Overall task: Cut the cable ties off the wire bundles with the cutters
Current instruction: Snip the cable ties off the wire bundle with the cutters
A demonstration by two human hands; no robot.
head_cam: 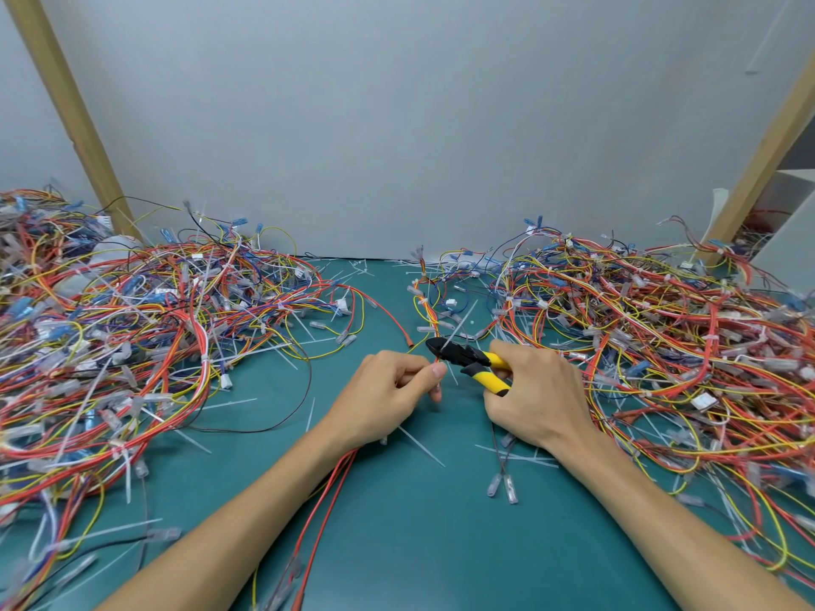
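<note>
My right hand (536,390) grips the yellow-and-black cutters (467,361) by the handles, black jaws pointing left. The jaws sit at a white cable tie (461,326) on a thin red-and-yellow wire bundle (430,313) that runs away from me across the green mat. My left hand (388,396) pinches that bundle between thumb and fingers just left of the jaws. The bundle's red wires (328,491) trail from under the left hand toward me.
Large tangled heaps of coloured wires lie on the left (132,328) and right (661,337) of the green mat (419,522). Cut white tie pieces (421,447) and clear-sleeved terminals (502,485) are scattered between. A grey wall and two wooden posts (75,116) stand behind.
</note>
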